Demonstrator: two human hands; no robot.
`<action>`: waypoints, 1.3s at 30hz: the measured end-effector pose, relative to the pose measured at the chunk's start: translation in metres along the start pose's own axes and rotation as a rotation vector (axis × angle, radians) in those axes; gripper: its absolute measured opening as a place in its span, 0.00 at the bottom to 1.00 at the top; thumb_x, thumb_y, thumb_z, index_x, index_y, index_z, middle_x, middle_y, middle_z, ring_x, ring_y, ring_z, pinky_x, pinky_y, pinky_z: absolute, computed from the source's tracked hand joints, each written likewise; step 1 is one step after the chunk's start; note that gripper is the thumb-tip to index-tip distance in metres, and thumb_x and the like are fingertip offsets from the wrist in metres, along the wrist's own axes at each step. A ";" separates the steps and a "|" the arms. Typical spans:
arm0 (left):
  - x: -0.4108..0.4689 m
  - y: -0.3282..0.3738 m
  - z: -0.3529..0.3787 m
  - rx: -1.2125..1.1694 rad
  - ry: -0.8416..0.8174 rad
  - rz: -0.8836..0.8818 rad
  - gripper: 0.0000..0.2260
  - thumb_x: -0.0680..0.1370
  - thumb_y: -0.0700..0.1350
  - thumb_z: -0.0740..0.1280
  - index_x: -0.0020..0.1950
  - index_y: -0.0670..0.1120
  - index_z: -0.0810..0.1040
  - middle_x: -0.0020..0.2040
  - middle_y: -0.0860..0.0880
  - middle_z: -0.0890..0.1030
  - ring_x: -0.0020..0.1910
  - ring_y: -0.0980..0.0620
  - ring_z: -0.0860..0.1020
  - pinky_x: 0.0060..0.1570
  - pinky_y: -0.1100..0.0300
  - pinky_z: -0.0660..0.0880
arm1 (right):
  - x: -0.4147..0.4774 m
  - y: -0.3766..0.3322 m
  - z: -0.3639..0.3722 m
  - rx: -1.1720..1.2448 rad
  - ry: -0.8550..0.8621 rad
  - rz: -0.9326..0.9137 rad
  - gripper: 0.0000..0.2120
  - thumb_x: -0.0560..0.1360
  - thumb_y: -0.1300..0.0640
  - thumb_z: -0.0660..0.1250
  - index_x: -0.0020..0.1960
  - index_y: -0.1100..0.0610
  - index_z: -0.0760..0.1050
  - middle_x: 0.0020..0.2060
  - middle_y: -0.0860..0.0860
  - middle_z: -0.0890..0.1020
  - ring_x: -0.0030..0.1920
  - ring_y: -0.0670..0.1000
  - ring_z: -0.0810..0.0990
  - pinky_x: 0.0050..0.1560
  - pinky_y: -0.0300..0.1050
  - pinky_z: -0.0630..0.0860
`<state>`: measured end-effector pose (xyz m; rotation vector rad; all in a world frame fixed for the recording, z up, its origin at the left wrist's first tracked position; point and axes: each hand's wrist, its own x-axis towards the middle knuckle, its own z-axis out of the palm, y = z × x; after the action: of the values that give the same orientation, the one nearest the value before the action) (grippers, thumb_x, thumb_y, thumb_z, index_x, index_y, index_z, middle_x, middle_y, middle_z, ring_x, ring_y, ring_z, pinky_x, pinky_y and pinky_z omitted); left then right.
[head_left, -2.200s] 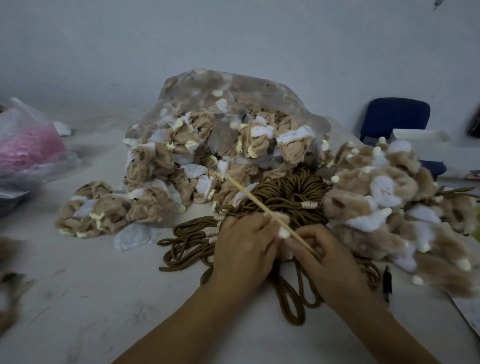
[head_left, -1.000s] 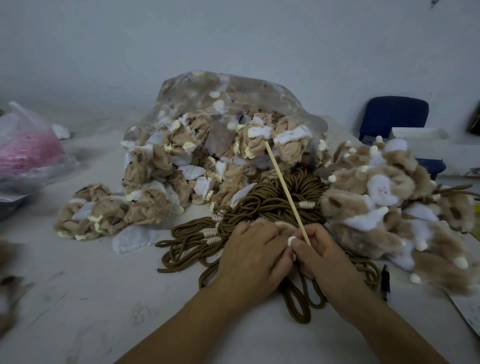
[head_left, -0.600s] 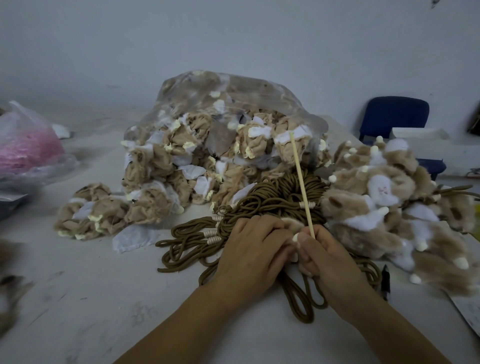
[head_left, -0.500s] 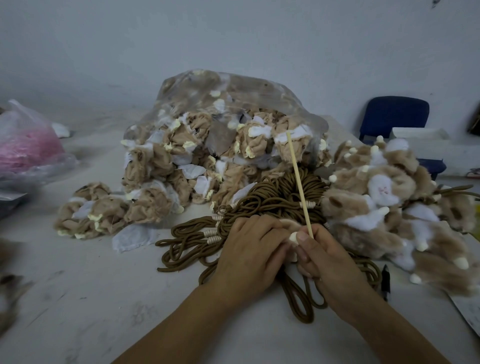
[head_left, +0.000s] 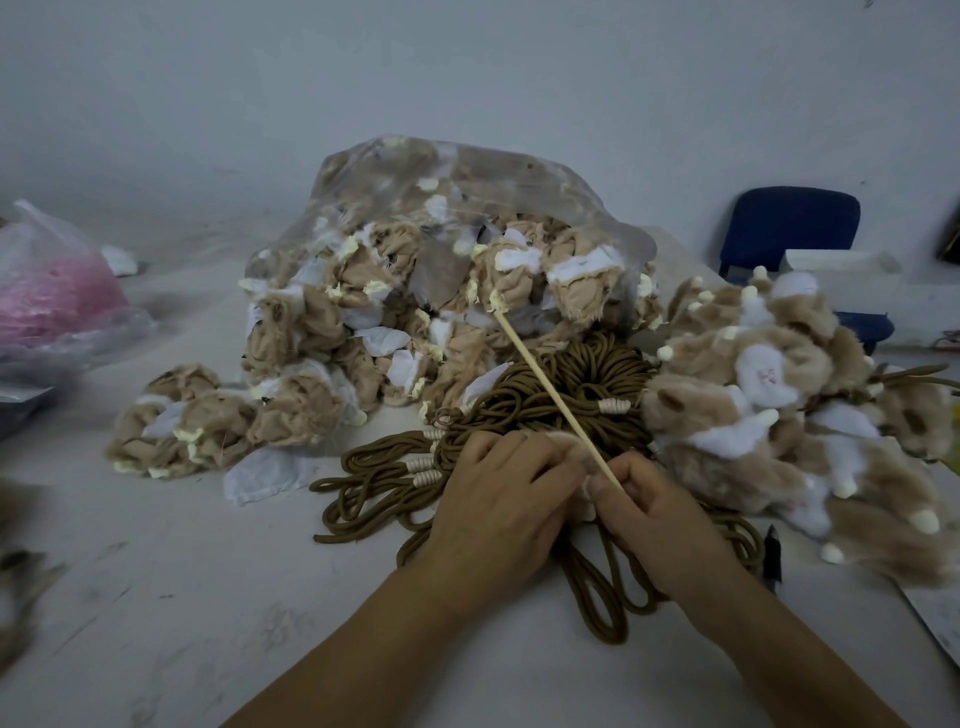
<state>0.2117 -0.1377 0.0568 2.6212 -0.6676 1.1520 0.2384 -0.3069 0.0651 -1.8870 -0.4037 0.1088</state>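
Two things are held over a heap of round, coiled brown cord on the scuffed pale surface. A thin, straight wooden stick is pinched between thumb and fingers of the right hand, slanting up-left toward a crinkled clear bag. A small fuzzy plush piece is gripped by the curled fingers of the left hand.

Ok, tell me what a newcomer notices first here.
The big clear bag of tan plush skins, spilling open at centre back. In front, the right hand pinches a thin stick against a plush piece the left hand grips, over tangled brown cords. A heap of plush toys lies right.
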 end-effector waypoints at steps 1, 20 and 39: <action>0.000 0.001 0.000 0.004 0.011 0.001 0.08 0.77 0.43 0.64 0.51 0.48 0.83 0.45 0.50 0.78 0.43 0.51 0.74 0.45 0.57 0.64 | 0.000 0.001 0.000 -0.019 -0.007 0.008 0.10 0.76 0.50 0.63 0.39 0.53 0.73 0.23 0.44 0.69 0.24 0.42 0.64 0.23 0.33 0.62; -0.005 -0.010 0.004 -0.262 0.079 -0.235 0.11 0.80 0.49 0.62 0.46 0.43 0.79 0.44 0.51 0.77 0.44 0.54 0.72 0.44 0.59 0.68 | 0.000 0.004 0.003 0.390 -0.063 -0.022 0.07 0.74 0.53 0.61 0.39 0.51 0.75 0.28 0.49 0.68 0.25 0.43 0.62 0.24 0.34 0.62; -0.006 -0.064 -0.017 -1.558 0.401 -1.210 0.21 0.70 0.51 0.72 0.59 0.40 0.79 0.57 0.37 0.82 0.55 0.41 0.81 0.58 0.47 0.78 | 0.006 0.022 -0.046 -0.516 0.117 -0.256 0.14 0.74 0.45 0.62 0.33 0.48 0.75 0.28 0.48 0.76 0.35 0.44 0.76 0.35 0.39 0.69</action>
<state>0.2285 -0.0737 0.0638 0.9575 0.1922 0.3325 0.2615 -0.3529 0.0614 -2.3104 -0.6327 -0.3031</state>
